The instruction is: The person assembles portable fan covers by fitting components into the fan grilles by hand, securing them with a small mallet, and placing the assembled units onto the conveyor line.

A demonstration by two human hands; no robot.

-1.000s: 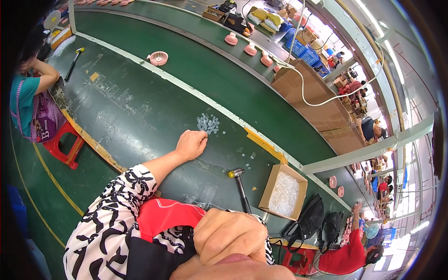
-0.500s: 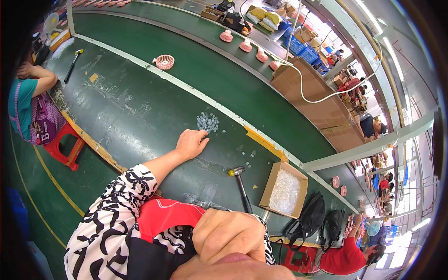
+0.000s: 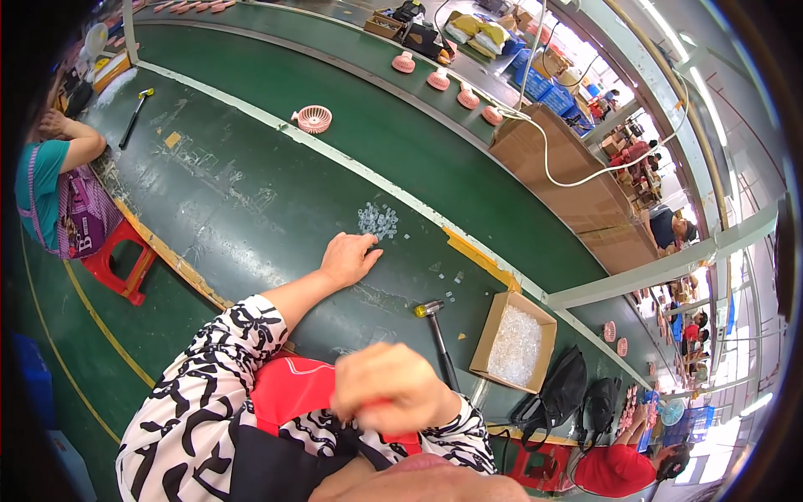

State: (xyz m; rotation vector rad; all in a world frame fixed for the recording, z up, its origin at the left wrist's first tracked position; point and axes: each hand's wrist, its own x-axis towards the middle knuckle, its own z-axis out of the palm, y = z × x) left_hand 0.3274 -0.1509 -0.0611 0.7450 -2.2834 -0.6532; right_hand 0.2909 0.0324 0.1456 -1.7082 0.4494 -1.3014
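My left hand [image 3: 351,258] rests on the dark green worktop, its fingers loosely bent and the thumb apart. Its fingertips are at the near edge of a pile of small clear plastic pieces [image 3: 378,220], and no piece shows in its grasp. Close in front of my chest, my right hand [image 3: 389,389] is raised and curled like a fist. Motion blurs it, and nothing shows sticking out of it. A mallet [image 3: 437,339] with a yellow-and-black head and dark handle lies to the right, beside an open cardboard box [image 3: 480,356] of clear plastic pieces.
A pink round fan part [image 3: 314,119] sits on the green conveyor [image 3: 401,159] beyond the white rail. Another mallet [image 3: 134,121] lies far left, near a seated person [image 3: 74,155]. Black bags [image 3: 559,385] stand right of the box. A metal post [image 3: 636,280] crosses at right.
My right hand has come away from my chin, moving slightly down and left. My left hand stays by the pile. The whole view has shifted a little.
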